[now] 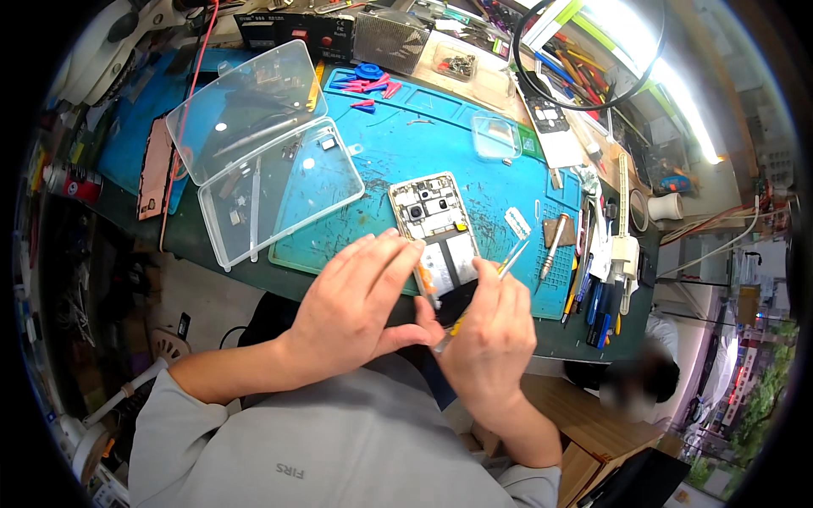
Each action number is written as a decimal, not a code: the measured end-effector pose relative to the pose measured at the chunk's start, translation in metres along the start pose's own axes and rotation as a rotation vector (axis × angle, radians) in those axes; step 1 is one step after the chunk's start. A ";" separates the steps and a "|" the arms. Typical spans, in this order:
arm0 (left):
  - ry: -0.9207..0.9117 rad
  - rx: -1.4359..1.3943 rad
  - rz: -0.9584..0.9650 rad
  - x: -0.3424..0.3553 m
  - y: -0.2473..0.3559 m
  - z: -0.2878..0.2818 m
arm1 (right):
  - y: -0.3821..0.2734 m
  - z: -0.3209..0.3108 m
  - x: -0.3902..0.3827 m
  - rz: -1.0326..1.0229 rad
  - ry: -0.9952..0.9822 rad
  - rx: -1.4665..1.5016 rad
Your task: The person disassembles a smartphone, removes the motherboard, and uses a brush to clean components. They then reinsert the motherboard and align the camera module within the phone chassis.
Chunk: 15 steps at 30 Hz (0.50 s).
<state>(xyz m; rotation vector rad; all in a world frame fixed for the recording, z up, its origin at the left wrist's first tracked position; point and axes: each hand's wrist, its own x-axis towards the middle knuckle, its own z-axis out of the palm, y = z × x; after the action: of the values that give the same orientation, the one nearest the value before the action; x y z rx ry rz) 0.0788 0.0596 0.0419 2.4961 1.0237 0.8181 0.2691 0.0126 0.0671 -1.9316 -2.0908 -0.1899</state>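
Note:
An opened phone [436, 229] with its back cover off lies on a blue work mat [398, 144], its circuit board and battery showing. My left hand [360, 296] grips the phone's lower left side, fingers laid along its edge. My right hand [491, 334] holds metal tweezers [511, 259], whose tips point up past the phone's right edge. The lower end of the phone is hidden behind both hands.
An open clear plastic box [262, 152] with small parts sits left on the mat. A small clear lid [495, 135], blue and red picks [366, 80], a screwdriver [550, 245] and several pens and tools [597, 296] lie at the right. Another person [635, 381] sits at lower right.

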 end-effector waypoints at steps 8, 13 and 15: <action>0.061 0.103 -0.023 0.000 -0.008 0.004 | 0.019 0.002 -0.002 0.004 0.044 0.207; 0.021 0.180 -0.045 0.020 0.011 0.022 | 0.068 0.002 0.019 0.080 0.078 0.779; 0.017 0.141 -0.066 0.020 0.012 0.027 | 0.072 0.014 0.023 0.087 0.057 0.863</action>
<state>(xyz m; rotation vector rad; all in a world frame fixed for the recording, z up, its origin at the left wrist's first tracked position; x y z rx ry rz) 0.1134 0.0636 0.0340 2.5593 1.2017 0.7737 0.3377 0.0450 0.0532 -1.4359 -1.6271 0.5759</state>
